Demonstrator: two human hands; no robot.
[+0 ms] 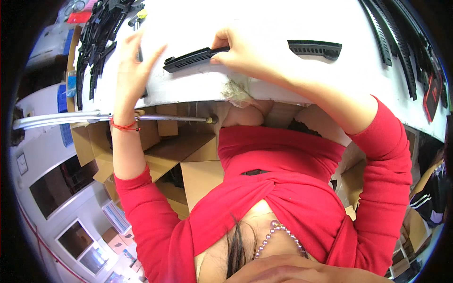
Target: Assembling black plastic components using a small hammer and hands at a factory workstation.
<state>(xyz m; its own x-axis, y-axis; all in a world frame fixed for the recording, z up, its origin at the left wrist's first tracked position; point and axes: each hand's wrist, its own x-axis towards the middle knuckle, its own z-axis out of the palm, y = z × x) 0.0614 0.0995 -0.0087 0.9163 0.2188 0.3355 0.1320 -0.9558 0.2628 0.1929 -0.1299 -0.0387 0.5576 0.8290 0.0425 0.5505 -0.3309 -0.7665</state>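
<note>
My right hand (243, 51) pinches one end of a black slotted plastic strip (186, 61) above the white table. The strip's other end points left, toward my left hand (132, 68). That hand is open, thumb and fingers apart, and slightly blurred. Beside and partly behind it lies a thin tool with a yellow end (140, 15); most of its shaft is hidden. A second black slotted strip (315, 48) lies on the table, to the right of my right hand.
Black parts (101, 42) are heaped along the table's left edge. More long black strips (377, 30) line the right side, near a red-and-black piece (431, 96). A clear plastic bag (237, 92) sits at the front edge. Cardboard boxes (203, 181) and a metal bar (155, 117) are below.
</note>
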